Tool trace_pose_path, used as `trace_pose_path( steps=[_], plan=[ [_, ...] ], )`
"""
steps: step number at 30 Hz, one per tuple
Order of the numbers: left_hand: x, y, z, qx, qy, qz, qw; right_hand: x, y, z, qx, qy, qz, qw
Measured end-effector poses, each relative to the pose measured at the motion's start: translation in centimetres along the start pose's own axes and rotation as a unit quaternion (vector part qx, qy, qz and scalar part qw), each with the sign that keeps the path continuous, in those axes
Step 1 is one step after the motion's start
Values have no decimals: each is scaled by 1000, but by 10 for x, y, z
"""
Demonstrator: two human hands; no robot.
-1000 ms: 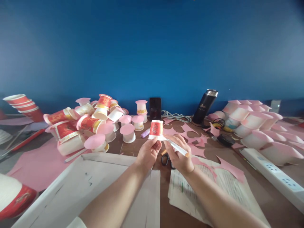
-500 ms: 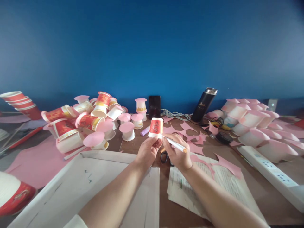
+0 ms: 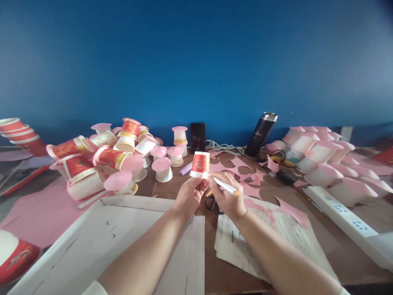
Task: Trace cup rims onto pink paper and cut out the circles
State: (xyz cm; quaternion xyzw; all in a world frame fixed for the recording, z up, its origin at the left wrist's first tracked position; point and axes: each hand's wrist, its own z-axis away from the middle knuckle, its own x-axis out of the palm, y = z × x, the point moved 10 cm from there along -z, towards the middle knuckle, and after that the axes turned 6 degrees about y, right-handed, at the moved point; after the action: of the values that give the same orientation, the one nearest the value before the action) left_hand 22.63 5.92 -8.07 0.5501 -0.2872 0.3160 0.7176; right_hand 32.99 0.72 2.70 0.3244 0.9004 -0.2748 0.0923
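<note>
The left hand (image 3: pixel 189 198) pinches the lower rim of a red-and-white paper cup (image 3: pixel 199 163), held upside down above the table (image 3: pixel 211 233); its front bears a dark swirling emblem. The right hand (image 3: pixel 227 194) is closed around a white pen (image 3: pixel 225 186), its tip at the cup's rim, contact unclear. Pale lettering on the black bottle (image 3: pixel 260 135) and print on the papers (image 3: pixel 229 246) are too small to read. Black strokes mark the white board (image 3: pixel 92 237).

A plain blue wall (image 3: pixel 196 61) rises behind a brown tabletop (image 3: pixel 211 246), softly lit.
</note>
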Motion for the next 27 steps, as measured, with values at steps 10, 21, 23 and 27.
trace_pose_path(
  steps=[10, 21, 23, 27],
  plan=[
    [0, 1, 0, 11, -10, -12, 1000, 0, -3, 0, -19, 3, 2, 1000],
    [-6, 1, -1, -20, 33, 44, 998, -8, -3, -2, -6, 26, -4, 1000],
    [-10, 0, -1, -37, 53, 71, 995, -14, 4, -3, 20, 56, -19, 998],
    [-7, 2, -2, -52, 33, 94, 994, -19, 37, 0, 142, 109, -102, 979]
  ],
)
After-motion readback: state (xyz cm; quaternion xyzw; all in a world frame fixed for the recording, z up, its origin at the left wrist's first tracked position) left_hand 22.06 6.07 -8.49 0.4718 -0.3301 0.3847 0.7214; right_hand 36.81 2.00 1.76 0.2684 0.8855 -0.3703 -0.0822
